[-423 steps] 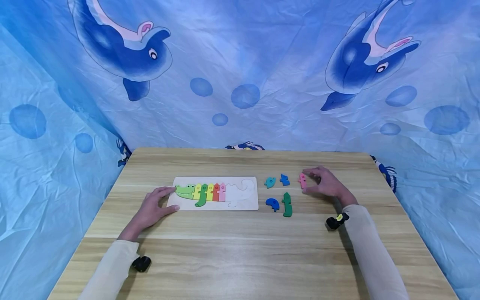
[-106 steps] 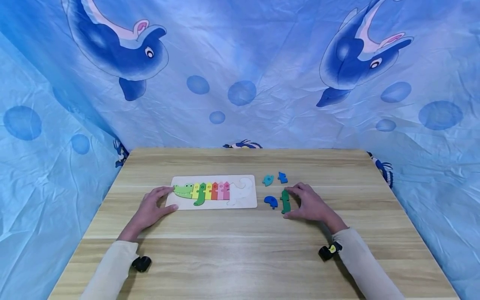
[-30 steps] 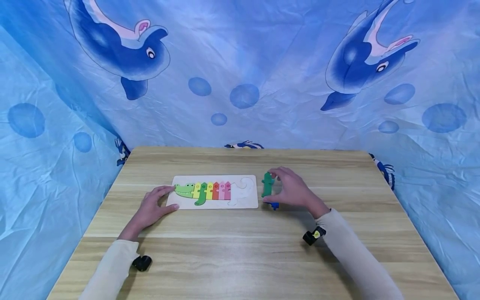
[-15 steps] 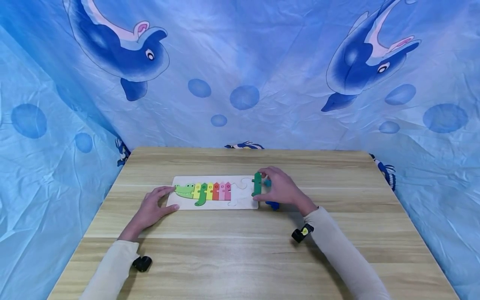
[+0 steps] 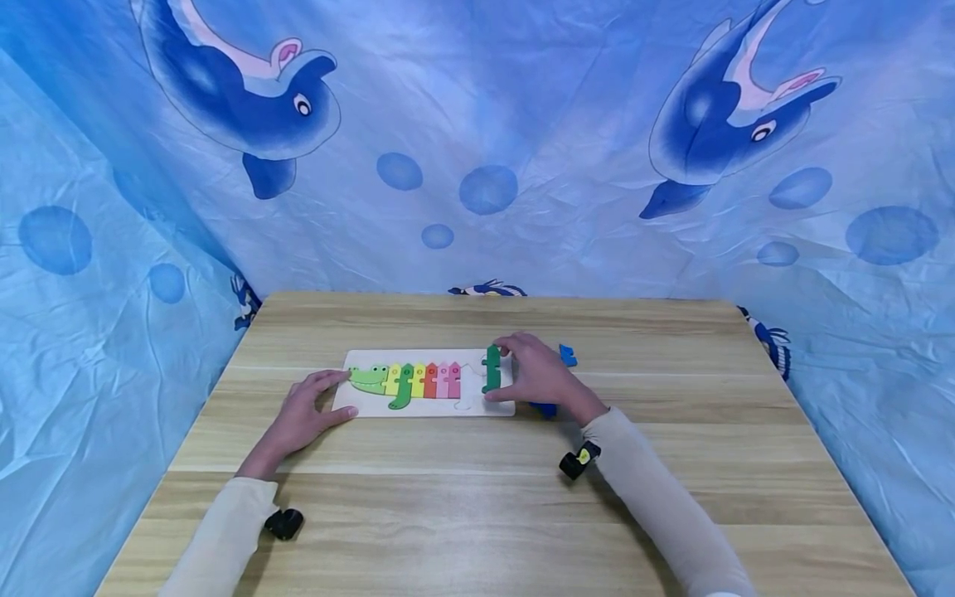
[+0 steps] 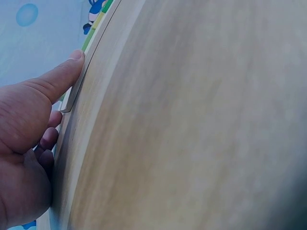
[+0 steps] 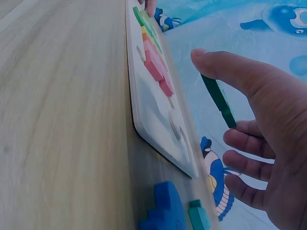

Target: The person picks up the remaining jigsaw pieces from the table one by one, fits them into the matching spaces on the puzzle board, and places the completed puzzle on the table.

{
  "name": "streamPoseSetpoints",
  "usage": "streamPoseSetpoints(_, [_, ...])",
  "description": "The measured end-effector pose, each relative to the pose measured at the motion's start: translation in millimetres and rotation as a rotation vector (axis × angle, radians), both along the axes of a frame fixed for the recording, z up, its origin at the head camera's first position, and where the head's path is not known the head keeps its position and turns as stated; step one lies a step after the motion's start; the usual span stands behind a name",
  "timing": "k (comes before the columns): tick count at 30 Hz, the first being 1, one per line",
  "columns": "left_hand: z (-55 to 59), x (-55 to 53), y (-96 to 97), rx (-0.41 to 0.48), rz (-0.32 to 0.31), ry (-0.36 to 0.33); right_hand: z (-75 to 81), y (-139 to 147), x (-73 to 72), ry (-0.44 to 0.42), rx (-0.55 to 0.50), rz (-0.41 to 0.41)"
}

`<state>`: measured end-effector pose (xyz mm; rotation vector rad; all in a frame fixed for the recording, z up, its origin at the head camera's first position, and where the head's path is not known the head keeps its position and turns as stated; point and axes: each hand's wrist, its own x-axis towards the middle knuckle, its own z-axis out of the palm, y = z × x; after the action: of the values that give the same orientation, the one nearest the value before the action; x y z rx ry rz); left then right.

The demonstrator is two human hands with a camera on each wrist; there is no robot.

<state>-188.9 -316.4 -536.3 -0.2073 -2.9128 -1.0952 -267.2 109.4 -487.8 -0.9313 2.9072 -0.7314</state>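
A pale wooden puzzle board (image 5: 373, 410) lies on the table with a crocodile head piece (image 5: 366, 379) at its left. Yellow, green, red and pink body pieces follow in a row. My left hand (image 5: 302, 414) holds the board's left end, thumb at the near corner and fingers at the side edge. Between thumb and fingertips, my right hand (image 5: 539, 375) pinches a dark green puzzle piece (image 5: 491, 371), upright over the bare right part of the board. In the right wrist view, the green piece (image 7: 219, 101) is raised above the board's surface.
To the right of the board, partly behind my right hand, lie a dark blue piece (image 5: 547, 410) and a lighter blue piece (image 5: 568, 356). A teal piece (image 7: 198, 215) shows in the right wrist view. A blue dolphin-printed cloth (image 5: 485, 249) hangs behind the wooden table (image 5: 448, 522).
The dark pink piece has joined the row on the board. My right hand has picked up the green piece and carried it left over the board. My left hand has stayed in place.
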Motion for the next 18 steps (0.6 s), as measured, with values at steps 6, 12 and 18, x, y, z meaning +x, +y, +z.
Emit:
streamPoseSetpoints(6, [-2.0,-0.2,0.0,-0.001,0.002,0.014,-4.3,-13,-0.6,-0.015,0.020,-0.004])
streamPoseSetpoints(12, [-4.7,-0.5,-0.1,0.000,0.002,0.012,-6.7,-23,0.5,-0.015,0.020,0.013])
streamPoseSetpoints(18, [-5.0,-0.7,-0.4,0.004,0.000,0.002,-13.2,-31,1.0,-0.021,0.035,0.020])
